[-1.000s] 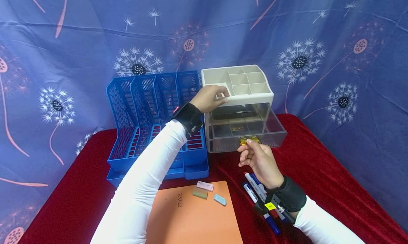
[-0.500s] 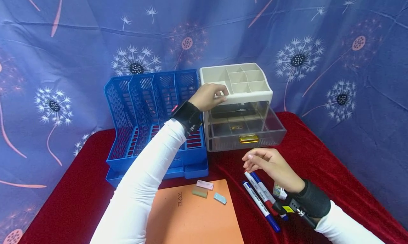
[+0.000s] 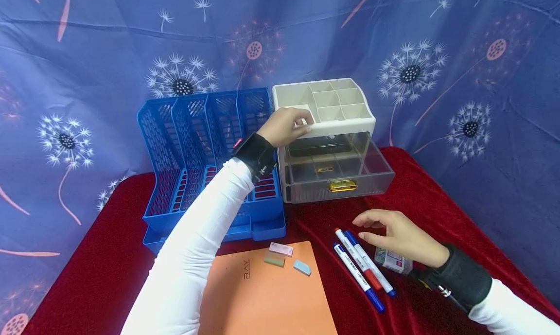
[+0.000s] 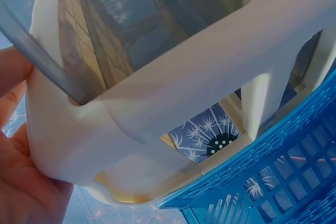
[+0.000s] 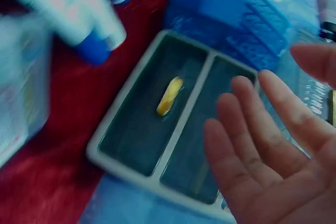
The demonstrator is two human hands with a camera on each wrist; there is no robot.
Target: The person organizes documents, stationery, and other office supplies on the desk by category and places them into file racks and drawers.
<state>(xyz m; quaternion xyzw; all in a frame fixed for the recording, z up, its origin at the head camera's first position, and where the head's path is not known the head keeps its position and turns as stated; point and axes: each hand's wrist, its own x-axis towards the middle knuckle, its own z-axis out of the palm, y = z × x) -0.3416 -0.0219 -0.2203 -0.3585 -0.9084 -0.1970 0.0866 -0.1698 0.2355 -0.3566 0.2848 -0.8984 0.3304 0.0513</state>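
Note:
My left hand (image 3: pixel 288 126) grips the front left corner of the white desk organizer (image 3: pixel 337 127), thumb and fingers about its rim; the left wrist view shows the hand (image 4: pixel 31 156) at that corner. Under the organizer's compartments, a clear smoky drawer (image 3: pixel 372 185) with a gold handle (image 3: pixel 342 185) is pulled out. My right hand (image 3: pixel 404 238) hovers in front, fingers spread and loosely bent, holding nothing. It partly covers a small clear printed box (image 3: pixel 395 262). Left of it lie a red-ended marker (image 3: pixel 356 257) and two blue-ended ones, including a blue marker (image 3: pixel 356 274).
A blue file rack (image 3: pixel 214 218) stands left of the organizer, close against it. In front, an orange board (image 3: pixel 262 301) bears a pink eraser (image 3: pixel 281 249), a green eraser (image 3: pixel 274 259) and a blue eraser (image 3: pixel 302 267). Red cloth (image 3: pixel 100 257) covers the table; a patterned curtain (image 3: pixel 306 43) hangs behind.
My right hand has let go of the drawer's gold handle and moved right and toward me, over the printed box. The left hand keeps its grip on the organizer, and the drawer stays out.

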